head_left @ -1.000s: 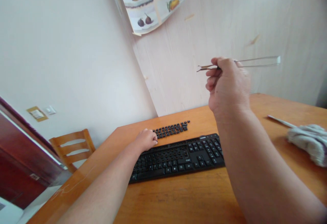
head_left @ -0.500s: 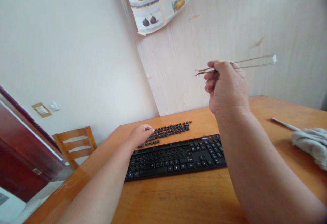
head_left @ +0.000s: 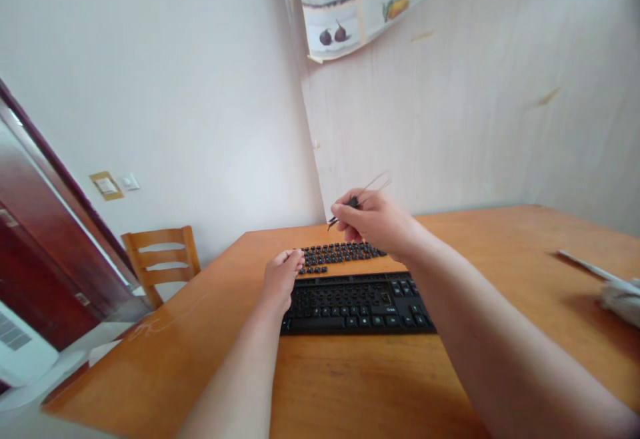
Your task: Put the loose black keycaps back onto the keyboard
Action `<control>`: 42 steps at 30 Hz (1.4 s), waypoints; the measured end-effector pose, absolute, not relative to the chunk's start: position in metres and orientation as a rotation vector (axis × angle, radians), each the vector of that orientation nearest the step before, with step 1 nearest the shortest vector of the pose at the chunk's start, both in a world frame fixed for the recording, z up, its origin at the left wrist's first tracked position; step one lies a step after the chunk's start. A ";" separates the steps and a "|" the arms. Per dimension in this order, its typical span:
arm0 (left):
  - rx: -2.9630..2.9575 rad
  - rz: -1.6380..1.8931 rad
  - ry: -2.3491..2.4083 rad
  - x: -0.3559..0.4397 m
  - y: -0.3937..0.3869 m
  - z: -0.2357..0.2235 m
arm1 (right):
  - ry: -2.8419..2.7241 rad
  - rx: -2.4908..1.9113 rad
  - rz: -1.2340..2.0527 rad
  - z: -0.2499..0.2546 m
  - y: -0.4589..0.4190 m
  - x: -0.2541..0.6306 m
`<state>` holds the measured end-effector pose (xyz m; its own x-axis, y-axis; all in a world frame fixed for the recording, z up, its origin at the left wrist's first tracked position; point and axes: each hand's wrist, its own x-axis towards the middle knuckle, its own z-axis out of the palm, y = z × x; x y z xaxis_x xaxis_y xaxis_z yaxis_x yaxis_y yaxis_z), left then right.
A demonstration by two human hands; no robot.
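In my right hand (head_left: 373, 217) is a wire keycap puller (head_left: 353, 201), its thin prongs pointing down and left above the loose keycaps. My left hand (head_left: 281, 279) is closed, thumb and fingertips pressed together, at the left end of the black keyboard (head_left: 350, 324). Whatever those fingers may pinch is hidden. Much of the keyboard's upper-left area is without caps; the bottom row and right-hand keys still carry theirs. Behind the keyboard, black keycaps (head_left: 340, 252) lie in rows on the table, partly covered by my hands.
The wooden table (head_left: 360, 385) carries a pale stick-like thing (head_left: 590, 267) and a grey cloth (head_left: 620, 300) at the right. A wooden chair (head_left: 163, 259) stands beyond the left edge. Behind the table is a wall with a fruit painting (head_left: 335, 9).
My right hand has come down and left with the keycap puller, from high in front of the wall to just above the keycaps. The view has shifted slightly; my left hand remains near the keyboard's left end.
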<state>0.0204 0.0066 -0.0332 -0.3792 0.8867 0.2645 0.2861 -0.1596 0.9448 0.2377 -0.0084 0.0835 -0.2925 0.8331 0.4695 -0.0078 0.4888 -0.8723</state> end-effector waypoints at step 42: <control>1.427 1.471 1.544 0.021 0.031 -0.062 | -2.137 -0.957 0.812 -0.051 -0.003 0.171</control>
